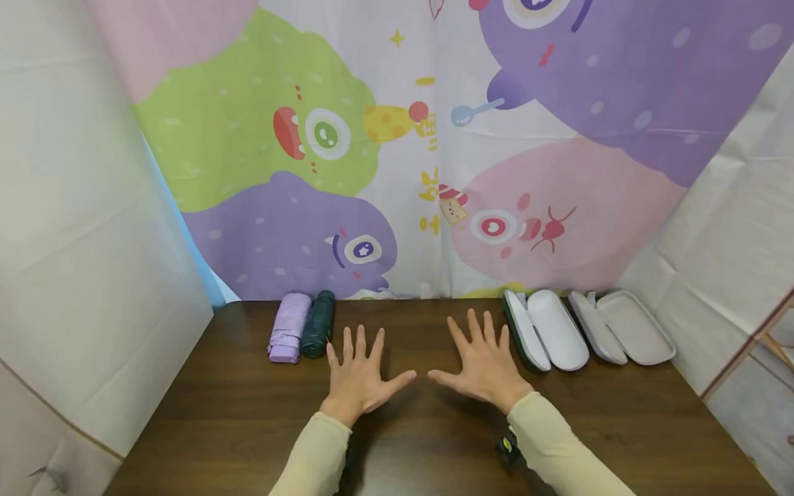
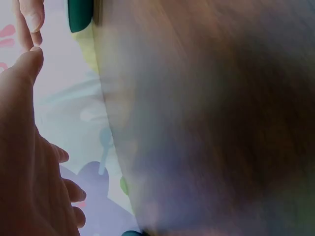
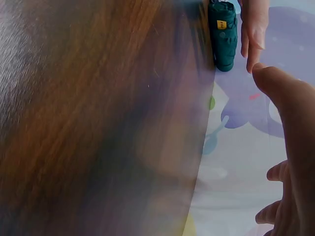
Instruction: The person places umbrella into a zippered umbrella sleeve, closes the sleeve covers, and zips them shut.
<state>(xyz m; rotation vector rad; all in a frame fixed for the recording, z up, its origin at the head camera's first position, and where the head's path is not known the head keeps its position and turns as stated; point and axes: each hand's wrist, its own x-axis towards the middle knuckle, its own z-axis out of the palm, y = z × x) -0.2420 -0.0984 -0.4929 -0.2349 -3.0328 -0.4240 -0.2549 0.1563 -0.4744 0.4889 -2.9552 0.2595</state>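
Observation:
Both hands hover over the middle of the table with fingers spread and nothing held. My left hand (image 1: 358, 375) is nearest to a dark green folded umbrella (image 1: 319, 324), which lies just beyond its fingertips. Close beside that lies a lilac folded umbrella (image 1: 289, 327). My right hand (image 1: 486, 362) is to the left of an opened case (image 1: 555, 329), dark green outside and white inside. Farther right lies a second opened case (image 1: 633, 327) in pale grey. In the right wrist view the green umbrella (image 3: 224, 39) shows a small yellow label.
A dark brown wooden table (image 1: 422, 441) spans the space below the hands. Behind its far edge hangs a curtain (image 1: 422, 262) printed with cartoon monsters. White sheets (image 1: 93, 207) hang on both sides. A dark device (image 1: 507, 446) is strapped at the right wrist.

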